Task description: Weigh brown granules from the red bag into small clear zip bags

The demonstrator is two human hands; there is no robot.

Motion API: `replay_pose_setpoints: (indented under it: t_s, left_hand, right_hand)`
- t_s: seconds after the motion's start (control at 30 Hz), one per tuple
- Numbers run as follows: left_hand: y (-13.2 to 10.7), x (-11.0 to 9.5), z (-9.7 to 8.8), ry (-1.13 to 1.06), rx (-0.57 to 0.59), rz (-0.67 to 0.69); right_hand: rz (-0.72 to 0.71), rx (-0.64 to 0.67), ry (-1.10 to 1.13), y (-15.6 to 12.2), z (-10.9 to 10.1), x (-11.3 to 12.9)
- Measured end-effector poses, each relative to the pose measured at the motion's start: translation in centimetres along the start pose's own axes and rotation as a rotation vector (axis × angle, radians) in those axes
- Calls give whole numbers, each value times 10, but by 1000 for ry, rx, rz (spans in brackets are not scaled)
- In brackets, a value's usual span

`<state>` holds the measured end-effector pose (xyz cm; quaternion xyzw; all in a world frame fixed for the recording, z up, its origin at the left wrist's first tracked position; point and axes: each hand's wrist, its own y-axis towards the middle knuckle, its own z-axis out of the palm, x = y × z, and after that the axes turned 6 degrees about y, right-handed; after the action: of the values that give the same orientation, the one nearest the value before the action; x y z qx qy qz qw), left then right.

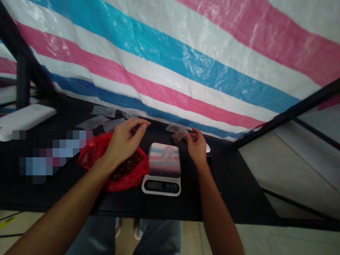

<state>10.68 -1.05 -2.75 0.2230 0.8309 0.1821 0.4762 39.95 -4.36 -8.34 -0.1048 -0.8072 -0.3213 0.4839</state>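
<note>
My right hand (197, 148) pinches the corner of a small clear plastic bag (177, 132) holding brown dried flakes, just beyond the far right corner of a digital kitchen scale (161, 170). The scale has a glossy patterned top and a dark display. My left hand (124, 143) hangs over a red plastic bag (91, 157), its thumb and fingers curved apart with nothing visible between them. That bag lies open on the black table (233, 187), with a heap of dried brown shreds (126, 165) inside. Several flat clear bags (103, 111) lie beyond my left hand.
A white, rounded object (208, 148) pokes out beside my right hand. A white slab (23, 120) lies at the table's far left, next to a pixelated patch (50, 156). A striped tarpaulin (170, 60) hangs behind the table, and dark metal frame bars (22, 81) stand left.
</note>
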Motion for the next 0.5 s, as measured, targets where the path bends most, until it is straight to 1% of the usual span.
replay_pose_setpoints:
  t_s: [0.07,0.1,0.2,0.23,0.27,0.3,0.33,0.4,0.43,0.47,0.5]
  left_hand:
    - [-7,0,-17,124,92,-2]
    - [-11,1,-27,203,179,-1]
    - [-24,3,-57,371,527,57]
    - [-28,5,-66,403,605,79]
    - [-31,6,-75,442,638,96]
    - [-33,8,-82,501,621,110]
    - [-35,11,-89,585,555,116]
    - [-36,18,-98,787,354,89]
    - [-36,23,-102,869,270,46]
    - [-36,28,-103,916,229,-20]
    - [-35,35,-104,925,234,-98]
  right_hand:
    - [-11,-47,-29,1,-1,0]
    - [-16,-70,-41,1,-2,1]
    - [-27,-85,-38,0,-2,7]
    - [-38,-74,-24,-1,-1,10]
    - [-58,-66,-14,-2,0,14]
    - [-82,-55,-6,-4,0,18]
    - [-104,-40,4,-6,1,22]
    - [-132,-10,25,-10,4,29]
    - [-140,9,31,-12,5,31]
    - [-147,28,33,-14,6,32]
    - [-153,47,31,-15,7,33]
